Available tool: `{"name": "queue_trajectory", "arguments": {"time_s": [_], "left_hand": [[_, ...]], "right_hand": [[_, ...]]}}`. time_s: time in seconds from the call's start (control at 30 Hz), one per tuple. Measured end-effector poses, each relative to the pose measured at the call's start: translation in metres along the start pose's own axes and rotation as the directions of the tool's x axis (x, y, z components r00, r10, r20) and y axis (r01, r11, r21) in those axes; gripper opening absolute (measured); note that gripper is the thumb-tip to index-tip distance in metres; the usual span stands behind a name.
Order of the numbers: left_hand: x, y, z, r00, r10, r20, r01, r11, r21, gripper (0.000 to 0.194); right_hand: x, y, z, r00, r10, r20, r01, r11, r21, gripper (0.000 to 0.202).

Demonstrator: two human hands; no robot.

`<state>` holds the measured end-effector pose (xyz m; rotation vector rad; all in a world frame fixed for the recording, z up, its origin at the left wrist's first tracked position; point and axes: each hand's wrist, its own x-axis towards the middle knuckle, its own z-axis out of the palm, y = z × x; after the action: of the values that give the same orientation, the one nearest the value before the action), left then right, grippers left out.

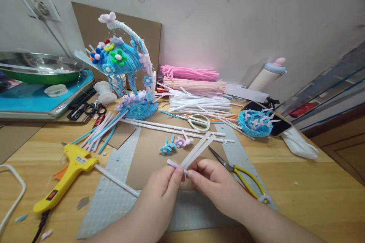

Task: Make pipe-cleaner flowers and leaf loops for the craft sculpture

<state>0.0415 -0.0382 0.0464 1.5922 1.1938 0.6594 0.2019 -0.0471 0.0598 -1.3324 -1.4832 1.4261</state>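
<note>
Pale, translucent flat strips (199, 149) rise to the upper right from between my hands, and a short pale end (172, 163) sticks out to the left. My left hand (164, 186) pinches them between thumb and fingers. Close beside it, my right hand (213, 178) pinches the same strips with its fingers curled; how they join is hidden. Just beyond the hands, a blue pipe-cleaner flower (167, 146) and a lilac pipe-cleaner flower (182, 141) lie on a brown cardboard sheet (148, 159). Yellow-handled pliers (242, 174) rest just right of my right hand.
At left lies a yellow glue gun (71, 171) with a glue stick in it. Behind stand a blue, flower-covered pipe-cleaner model (128, 60), scissors (199, 121) and bundles of white pipe cleaners (199, 102). A blue pipe-cleaner ring piece (253, 123) sits by a phone (282, 125) at right.
</note>
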Motion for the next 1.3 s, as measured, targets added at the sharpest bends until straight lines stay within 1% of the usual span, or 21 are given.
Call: {"name": "queue_trajectory", "arguments": {"time_s": [0.13, 0.23, 0.27, 0.3, 0.37, 0.4, 0.43, 0.47, 0.53, 0.6, 0.63, 0.7, 0.77, 0.8, 0.87, 0.93, 1.0, 1.1, 1.17, 1.23, 1.3], "left_hand": [[0.001, 0.002, -0.003, 0.998, 0.008, 0.061, -0.002, 0.996, -0.091, 0.039], [-0.001, 0.012, -0.012, 0.966, 0.125, 0.226, -0.119, 0.992, -0.042, 0.039], [-0.003, 0.017, -0.015, 0.932, 0.184, 0.313, -0.206, 0.978, 0.039, 0.038], [-0.004, 0.02, -0.017, 0.88, 0.238, 0.412, -0.315, 0.94, 0.131, 0.035], [-0.007, 0.024, -0.018, 0.771, 0.296, 0.564, -0.525, 0.797, 0.299, 0.029], [-0.007, 0.024, -0.018, 0.742, 0.294, 0.603, -0.587, 0.719, 0.371, 0.027], [-0.008, 0.023, -0.016, 0.74, 0.282, 0.61, -0.612, 0.657, 0.44, 0.026], [-0.008, 0.021, -0.015, 0.765, 0.257, 0.591, -0.6, 0.618, 0.508, 0.026], [-0.008, 0.017, -0.012, 0.843, 0.192, 0.502, -0.504, 0.607, 0.614, 0.028], [-0.006, 0.014, -0.01, 0.918, 0.133, 0.374, -0.36, 0.675, 0.644, 0.028], [-0.005, 0.013, -0.01, 0.942, 0.107, 0.318, -0.292, 0.731, 0.617, 0.027], [-0.002, 0.011, -0.009, 0.966, 0.07, 0.248, -0.184, 0.859, 0.478, 0.028], [0.0, 0.01, -0.009, 0.977, 0.045, 0.207, -0.098, 0.962, 0.253, 0.031], [0.002, 0.01, -0.008, 0.979, 0.021, 0.203, -0.046, 0.992, 0.12, 0.033], [0.003, 0.011, -0.009, 0.963, -0.076, 0.258, 0.116, 0.983, -0.144, 0.037], [0.003, 0.015, -0.01, 0.905, -0.188, 0.381, 0.32, 0.891, -0.322, 0.039], [0.002, 0.019, -0.013, 0.846, -0.242, 0.476, 0.453, 0.796, -0.4, 0.039], [0.0, 0.024, -0.016, 0.822, -0.233, 0.521, 0.499, 0.735, -0.46, 0.036], [-0.001, 0.024, -0.017, 0.819, -0.222, 0.529, 0.502, 0.723, -0.474, 0.035], [-0.003, 0.024, -0.019, 0.819, -0.191, 0.541, 0.485, 0.735, -0.474, 0.036], [-0.005, 0.026, -0.021, 0.812, -0.12, 0.571, 0.428, 0.788, -0.443, 0.037]], "right_hand": [[-0.002, -0.006, -0.012, 0.992, -0.002, 0.123, 0.002, 1.0, 0.004, 0.022], [0.005, -0.008, -0.031, 0.942, 0.031, 0.334, -0.017, 0.999, -0.046, 0.025], [0.01, -0.009, -0.037, 0.892, 0.077, 0.445, -0.043, 0.995, -0.087, 0.026], [0.015, -0.009, -0.042, 0.806, 0.157, 0.57, -0.094, 0.986, -0.139, 0.026], [0.026, -0.012, -0.048, 0.653, 0.325, 0.685, -0.174, 0.944, -0.281, 0.024], [0.03, -0.016, -0.048, 0.626, 0.397, 0.671, -0.19, 0.913, -0.362, 0.022], [0.033, -0.022, -0.047, 0.619, 0.43, 0.657, -0.201, 0.895, -0.397, 0.019], [0.034, -0.029, -0.045, 0.634, 0.448, 0.631, -0.199, 0.882, -0.426, 0.017], [0.029, -0.048, -0.039, 0.716, 0.441, 0.541, -0.136, 0.848, -0.512, 0.011], [0.017, -0.067, -0.029, 0.879, 0.309, 0.364, 0.063, 0.68, -0.731, 0.011], [0.009, -0.073, -0.023, 0.932, 0.205, 0.298, 0.136, 0.563, -0.815, 0.013], [-0.006, -0.078, -0.011, 0.976, 0.035, 0.213, 0.186, 0.367, -0.912, 0.014], [-0.017, -0.073, -0.002, 0.981, -0.101, 0.166, 0.188, 0.281, -0.941, 0.012], [-0.021, -0.068, 0.0, 0.978, -0.161, 0.136, 0.178, 0.29, -0.94, 0.012], [-0.025, -0.055, 0.003, 0.963, -0.264, 0.045, 0.147, 0.382, -0.912, 0.015], [-0.028, -0.043, 0.004, 0.949, -0.315, -0.032, 0.133, 0.487, -0.863, 0.017], [-0.031, -0.034, 0.006, 0.937, -0.343, -0.06, 0.147, 0.545, -0.826, 0.018], [-0.035, -0.025, 0.009, 0.922, -0.382, -0.064, 0.196, 0.604, -0.772, 0.019], [-0.035, -0.022, 0.008, 0.926, -0.368, -0.083, 0.221, 0.709, -0.67, 0.019], [-0.031, -0.02, 0.001, 0.957, -0.275, -0.095, 0.204, 0.866, -0.457, 0.018], [-0.024, -0.02, -0.011, 0.994, -0.112, -0.001, 0.11, 0.975, -0.192, 0.019]]}}
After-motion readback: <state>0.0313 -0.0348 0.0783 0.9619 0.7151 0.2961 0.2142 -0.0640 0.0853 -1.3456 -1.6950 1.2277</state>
